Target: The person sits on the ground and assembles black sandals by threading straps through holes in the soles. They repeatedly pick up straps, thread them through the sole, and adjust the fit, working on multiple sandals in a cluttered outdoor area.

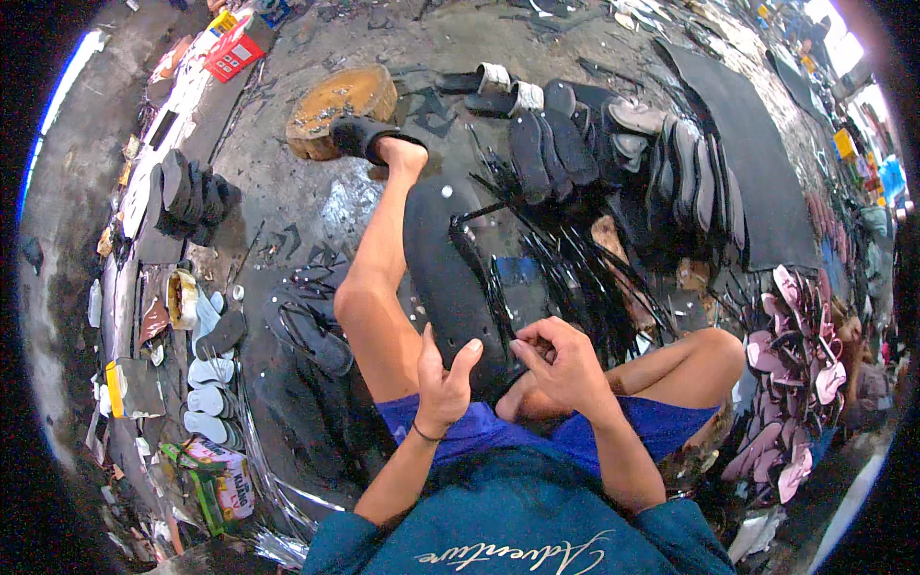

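Note:
Over my lap, my left hand (444, 388) has its thumb and a finger apart and raised, and nothing shows between them. My right hand (567, 362) is closed, its thumb and curled fingers drawn together; whatever they may pinch cannot be made out. Between my legs lies a long black rounded slab (436, 264), with a white dot near its far end and small holes near its close end. A thin black strap (470, 254) lies across it, running toward my right hand. A bundle of glossy black strips (585, 278) spreads at the right.
My left foot, in a black sandal (362, 137), rests at a round wood block (335, 101). Dark soles (556, 153) and grey soles (695, 177) stand at the far right. Pinkish sandals (791, 374) pile up right; pale blue soles (209, 402) lie left.

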`<state>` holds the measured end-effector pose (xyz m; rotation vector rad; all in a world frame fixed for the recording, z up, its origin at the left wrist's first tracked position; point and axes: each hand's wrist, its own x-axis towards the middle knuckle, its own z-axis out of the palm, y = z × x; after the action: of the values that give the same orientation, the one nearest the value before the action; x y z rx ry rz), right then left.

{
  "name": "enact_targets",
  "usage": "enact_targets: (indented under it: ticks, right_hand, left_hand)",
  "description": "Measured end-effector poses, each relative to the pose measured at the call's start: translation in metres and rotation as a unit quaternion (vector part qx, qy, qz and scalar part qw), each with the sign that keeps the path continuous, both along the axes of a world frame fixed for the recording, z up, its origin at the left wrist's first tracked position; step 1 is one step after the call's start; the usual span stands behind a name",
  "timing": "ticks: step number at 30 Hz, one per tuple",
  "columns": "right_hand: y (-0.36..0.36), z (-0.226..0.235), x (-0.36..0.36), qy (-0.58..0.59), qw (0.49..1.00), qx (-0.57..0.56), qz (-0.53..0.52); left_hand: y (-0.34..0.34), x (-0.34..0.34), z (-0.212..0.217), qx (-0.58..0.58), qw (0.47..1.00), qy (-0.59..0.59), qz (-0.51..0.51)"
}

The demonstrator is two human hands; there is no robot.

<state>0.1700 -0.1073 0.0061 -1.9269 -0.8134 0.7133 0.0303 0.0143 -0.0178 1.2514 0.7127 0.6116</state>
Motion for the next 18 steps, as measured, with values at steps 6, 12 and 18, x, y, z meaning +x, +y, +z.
enact_targets:
  ticks: [6, 12, 18]
  right_hand:
    - [-0.011, -0.002, -0.010, 0.135, 0.977, 0.113, -0.117]
    - [-0.022, 0.008, -0.017, -0.026, 0.985, 0.112, -0.126]
    - [-0.030, 0.007, -0.013, -0.016, 0.994, 0.082, -0.070]
  left_hand:
    - [-0.038, 0.003, 0.014, 0.062, 0.998, 0.024, -0.021]
    - [-0.050, -0.002, 0.021, 0.123, 0.988, 0.084, -0.046]
    - [-0.052, -0.001, 0.019, 0.119, 0.988, 0.090, -0.050]
